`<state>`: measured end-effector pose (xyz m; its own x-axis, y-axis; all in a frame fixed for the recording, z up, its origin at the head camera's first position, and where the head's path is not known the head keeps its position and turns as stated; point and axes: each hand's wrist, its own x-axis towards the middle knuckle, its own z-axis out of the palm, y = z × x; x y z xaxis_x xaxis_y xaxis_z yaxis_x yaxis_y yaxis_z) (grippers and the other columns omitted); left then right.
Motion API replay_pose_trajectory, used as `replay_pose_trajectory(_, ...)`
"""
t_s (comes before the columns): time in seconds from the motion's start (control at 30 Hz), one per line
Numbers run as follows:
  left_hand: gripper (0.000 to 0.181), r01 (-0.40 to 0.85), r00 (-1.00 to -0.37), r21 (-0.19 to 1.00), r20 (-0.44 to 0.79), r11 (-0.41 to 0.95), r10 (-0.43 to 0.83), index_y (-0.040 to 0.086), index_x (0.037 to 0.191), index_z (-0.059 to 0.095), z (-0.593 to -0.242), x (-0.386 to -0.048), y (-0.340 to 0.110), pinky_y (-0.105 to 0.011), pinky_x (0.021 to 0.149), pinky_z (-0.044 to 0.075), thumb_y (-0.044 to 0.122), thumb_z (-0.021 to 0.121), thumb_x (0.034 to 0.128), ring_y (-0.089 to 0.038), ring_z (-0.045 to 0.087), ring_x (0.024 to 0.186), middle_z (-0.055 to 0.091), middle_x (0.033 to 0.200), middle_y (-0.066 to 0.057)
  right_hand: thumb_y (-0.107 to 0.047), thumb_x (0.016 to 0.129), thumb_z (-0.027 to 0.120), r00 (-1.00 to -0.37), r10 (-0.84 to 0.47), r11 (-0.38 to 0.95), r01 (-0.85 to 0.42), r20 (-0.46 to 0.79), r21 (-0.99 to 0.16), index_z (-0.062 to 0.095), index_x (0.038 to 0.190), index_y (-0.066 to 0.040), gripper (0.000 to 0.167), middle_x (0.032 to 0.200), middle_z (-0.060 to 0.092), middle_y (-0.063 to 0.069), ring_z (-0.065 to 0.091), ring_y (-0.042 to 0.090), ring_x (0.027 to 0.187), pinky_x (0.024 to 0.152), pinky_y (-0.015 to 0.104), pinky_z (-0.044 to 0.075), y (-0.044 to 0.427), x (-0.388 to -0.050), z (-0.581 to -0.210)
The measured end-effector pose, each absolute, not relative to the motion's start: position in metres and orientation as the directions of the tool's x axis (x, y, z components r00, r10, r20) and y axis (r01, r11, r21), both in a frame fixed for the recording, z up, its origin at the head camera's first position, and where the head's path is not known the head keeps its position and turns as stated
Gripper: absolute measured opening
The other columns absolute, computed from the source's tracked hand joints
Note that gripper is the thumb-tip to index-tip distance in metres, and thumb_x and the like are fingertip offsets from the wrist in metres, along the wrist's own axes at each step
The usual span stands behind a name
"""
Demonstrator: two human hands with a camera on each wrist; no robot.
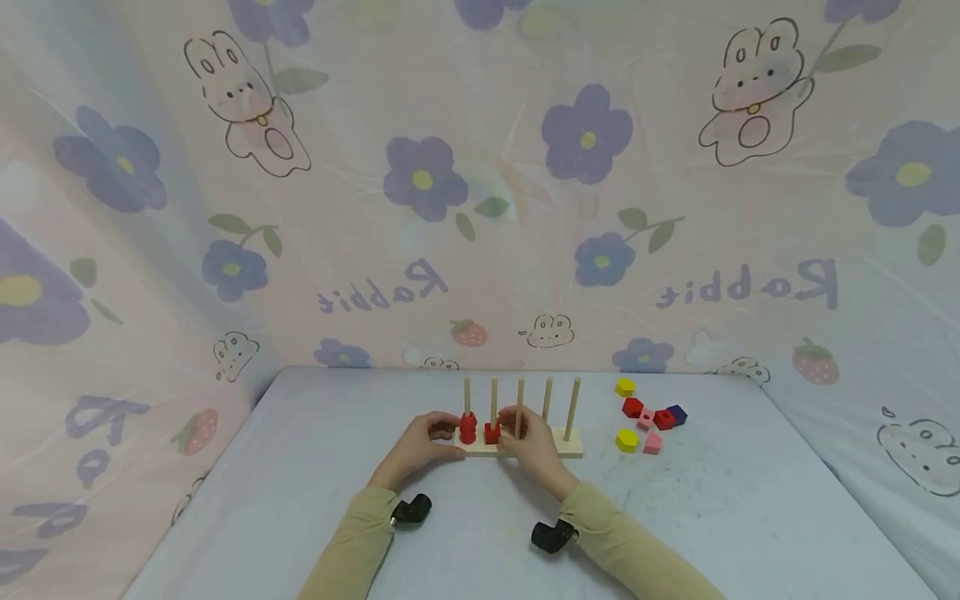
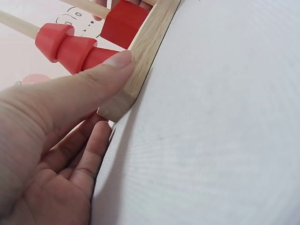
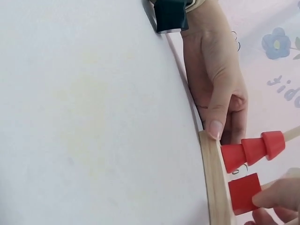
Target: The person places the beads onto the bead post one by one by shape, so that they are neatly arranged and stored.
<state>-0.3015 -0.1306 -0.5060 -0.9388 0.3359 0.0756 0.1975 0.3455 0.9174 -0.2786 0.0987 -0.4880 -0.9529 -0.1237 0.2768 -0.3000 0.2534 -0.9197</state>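
Note:
A wooden peg stand [image 1: 480, 452] with a row of upright pegs stands on the table. My left hand [image 1: 416, 448] grips its left end, thumb on the front edge and fingers behind, as the left wrist view shows. Stacked on the leftmost peg are red tapered pieces [image 2: 77, 49], right beside that hand. On the second peg, low against the base, sits a red square block [image 3: 244, 193]. My right hand [image 1: 536, 443] pinches this block; its thumb lies on the side in the right wrist view, and the other fingers are partly hidden. The remaining pegs carry no pieces.
Right of the stand lie several loose blocks: yellow hexagonal ones [image 1: 627, 441], red ones [image 1: 633, 407], pink ones [image 1: 652, 442] and a dark blue one [image 1: 677, 415]. A printed curtain [image 1: 510, 250] hangs behind the white table [image 1: 300, 500].

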Motion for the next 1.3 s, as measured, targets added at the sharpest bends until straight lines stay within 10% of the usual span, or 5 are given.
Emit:
replay_pose_trajectory(0.37, 0.058, 0.168, -0.945, 0.915, 0.044, 0.366, 0.323, 0.006, 0.121, 0.059, -0.505, -0.298, -0.129, -0.037, 0.093, 0.048, 0.015, 0.086, 0.0709, -0.021, 0.057, 0.102, 0.059, 0.119, -0.007, -0.001, 0.08, 0.073, -0.954, -0.236, 0.406, -0.268, 0.183, -0.874, 0.044, 0.134, 0.01, 0.062, 0.131, 0.051, 0.027, 0.048, 0.041, 0.121, 0.101, 0.049, 0.039, 0.126, -0.25, -0.464)
replay_pose_trajectory(0.67, 0.058, 0.184, -0.945, 0.908, 0.057, 0.377, 0.323, 0.005, 0.121, 0.059, -0.504, -0.298, -0.131, -0.037, 0.093, 0.047, 0.016, 0.085, 0.0712, -0.021, 0.057, 0.102, 0.059, 0.118, -0.007, -0.008, 0.088, 0.069, -0.909, -0.388, 0.35, -0.297, 0.151, -0.888, 0.049, 0.13, 0.004, 0.048, 0.127, 0.053, 0.025, 0.049, 0.044, 0.117, 0.097, 0.052, 0.042, 0.187, -0.224, -0.436)
replay_pose_trajectory(1.1, 0.057, 0.224, -0.937, 0.898, 0.091, 0.379, 0.337, 0.004, 0.119, 0.06, -0.503, -0.299, -0.131, -0.034, 0.089, 0.049, 0.016, 0.086, 0.07, -0.02, 0.058, 0.099, 0.06, 0.115, -0.007, -0.024, 0.095, 0.062, -0.965, -0.164, 0.509, -0.259, 0.203, -0.821, 0.045, 0.134, 0.002, 0.05, 0.127, 0.054, 0.023, 0.056, 0.034, 0.112, 0.082, 0.018, 0.049, 0.302, -0.225, -0.394)
replay_pose_trajectory(1.3, 0.056, 0.244, -0.93, 0.908, 0.119, 0.341, 0.348, 0.002, 0.117, 0.061, -0.501, -0.299, -0.13, -0.033, 0.087, 0.049, 0.012, 0.087, 0.0687, -0.02, 0.06, 0.097, 0.062, 0.113, -0.008, -0.038, 0.096, 0.056, -0.99, -0.041, 0.626, -0.131, 0.136, -0.769, 0.04, 0.138, 0.003, 0.061, 0.131, 0.05, 0.027, 0.048, 0.042, 0.118, 0.094, 0.047, 0.046, 0.348, -0.246, -0.399)
